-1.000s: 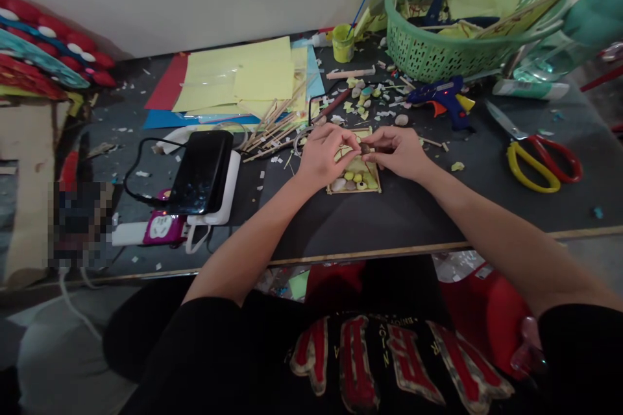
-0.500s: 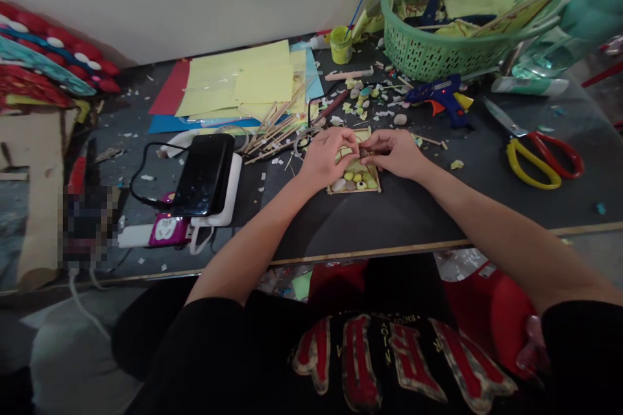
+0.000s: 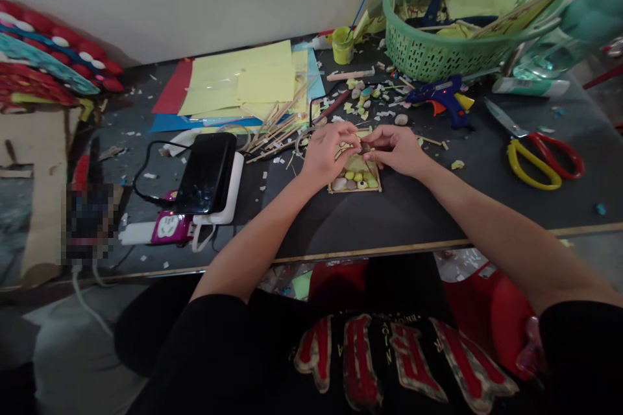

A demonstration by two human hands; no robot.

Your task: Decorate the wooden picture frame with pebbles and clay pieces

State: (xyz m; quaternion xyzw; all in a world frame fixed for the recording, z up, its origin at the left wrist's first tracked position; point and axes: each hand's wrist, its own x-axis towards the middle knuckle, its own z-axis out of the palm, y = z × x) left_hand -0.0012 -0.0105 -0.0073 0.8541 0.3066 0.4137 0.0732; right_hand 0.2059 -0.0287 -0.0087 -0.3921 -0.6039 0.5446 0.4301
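A small yellow panel edged with sticks (image 3: pixel 354 189) lies on the dark table, with yellow and pale pebbles (image 3: pixel 357 177) along its near side. Over its upper part, my left hand (image 3: pixel 327 154) is bent with thumb and fingertips drawn together. My right hand (image 3: pixel 400 152) comes in from the other side, its thumb and forefinger pinched close to the left fingertips. Something small and dark shows between the two hands, too little of it visible to name. The fingers cover much of the panel's far half.
Thin sticks (image 3: pixel 277 130) and paper sheets (image 3: pixel 233 81) lie behind my left hand. A blue glue gun (image 3: pixel 440 94), loose pebbles (image 3: pixel 361 92) and a green basket (image 3: pixel 428 52) stand beyond. Scissors (image 3: pixel 533 149) lie right; a black phone (image 3: pixel 204 172) and power strip (image 3: pixel 168 227) left.
Both hands stay over the panel with only slight finger movement. The whole view has shifted a little; nothing else has visibly moved.
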